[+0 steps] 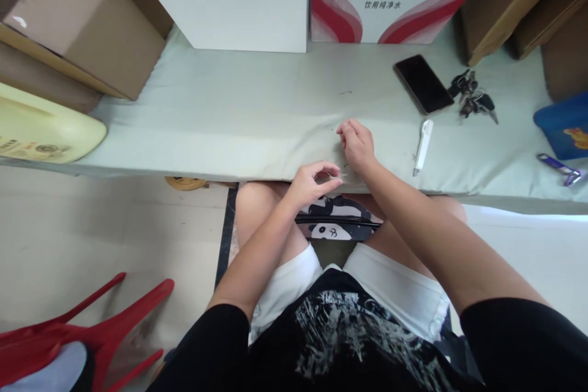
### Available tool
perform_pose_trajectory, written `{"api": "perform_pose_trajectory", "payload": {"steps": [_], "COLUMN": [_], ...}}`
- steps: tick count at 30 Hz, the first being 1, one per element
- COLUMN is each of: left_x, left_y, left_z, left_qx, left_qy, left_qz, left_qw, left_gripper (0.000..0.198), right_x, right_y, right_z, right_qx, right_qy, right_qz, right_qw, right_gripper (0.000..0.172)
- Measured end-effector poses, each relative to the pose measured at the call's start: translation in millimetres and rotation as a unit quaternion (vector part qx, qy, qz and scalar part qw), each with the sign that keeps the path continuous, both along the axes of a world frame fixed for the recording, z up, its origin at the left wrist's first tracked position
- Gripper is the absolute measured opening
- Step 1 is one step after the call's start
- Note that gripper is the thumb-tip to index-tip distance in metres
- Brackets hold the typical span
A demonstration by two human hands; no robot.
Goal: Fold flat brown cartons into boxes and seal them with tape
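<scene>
My left hand (313,184) is over the front edge of the cloth-covered table (220,128), its curled fingers and thumb a little apart. I can make out nothing held between them. Slightly farther forward, my right hand (358,142) is just over the pale green cloth with its fingers pressed together. Whatever it pinches, if anything, is too small to tell. A thin dark strand (345,92) lies on the cloth beyond the right hand. To the right of that hand is a white pen-like cutter (423,147), which neither hand touches.
A black phone (423,84) and a bunch of keys (473,97) lie at the right. White cartons (248,0) and a red-and-white box (390,6) stand at the back. Brown boxes (92,30) and a yellow jug (50,125) are left; a red stool (92,331) is below.
</scene>
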State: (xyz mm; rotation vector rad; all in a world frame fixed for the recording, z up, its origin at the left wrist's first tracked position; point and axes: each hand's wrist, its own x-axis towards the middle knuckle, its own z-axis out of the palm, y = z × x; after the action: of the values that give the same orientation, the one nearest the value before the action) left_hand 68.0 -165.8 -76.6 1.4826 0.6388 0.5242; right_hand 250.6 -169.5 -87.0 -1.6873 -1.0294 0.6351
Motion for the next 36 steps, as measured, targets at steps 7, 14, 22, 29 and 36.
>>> {"api": "perform_pose_trajectory", "payload": {"steps": [7, 14, 22, 29, 36], "left_x": [0.5, -1.3, 3.2, 2.4, 3.0], "left_y": [1.3, 5.8, 0.7, 1.5, 1.0], "left_z": [-5.6, -1.6, 1.1, 2.3, -1.2], "left_qx": [0.025, 0.066, -0.148, -0.194, -0.182], "left_qy": [-0.034, -0.021, -0.074, -0.081, -0.054], "left_qz": [0.017, 0.021, 0.094, 0.125, 0.142], "left_qw": [0.999, 0.997, 0.982, 0.970, 0.971], "left_gripper": [0.025, 0.031, 0.056, 0.054, 0.061], "right_x": [-0.8, -0.1, -2.1, -3.8, -6.3], "right_y": [0.0, -0.5, -1.2, -1.5, -1.9], "right_z": [3.4, 3.3, 5.4, 7.9, 10.9], "right_qx": [-0.006, -0.013, -0.007, -0.002, 0.002], "right_qy": [0.003, -0.010, -0.008, -0.023, -0.042], "right_qz": [-0.015, -0.009, -0.020, -0.018, -0.027], "right_qw": [1.000, 1.000, 1.000, 1.000, 0.999], "right_gripper": [0.033, 0.033, 0.028, 0.027, 0.025]}}
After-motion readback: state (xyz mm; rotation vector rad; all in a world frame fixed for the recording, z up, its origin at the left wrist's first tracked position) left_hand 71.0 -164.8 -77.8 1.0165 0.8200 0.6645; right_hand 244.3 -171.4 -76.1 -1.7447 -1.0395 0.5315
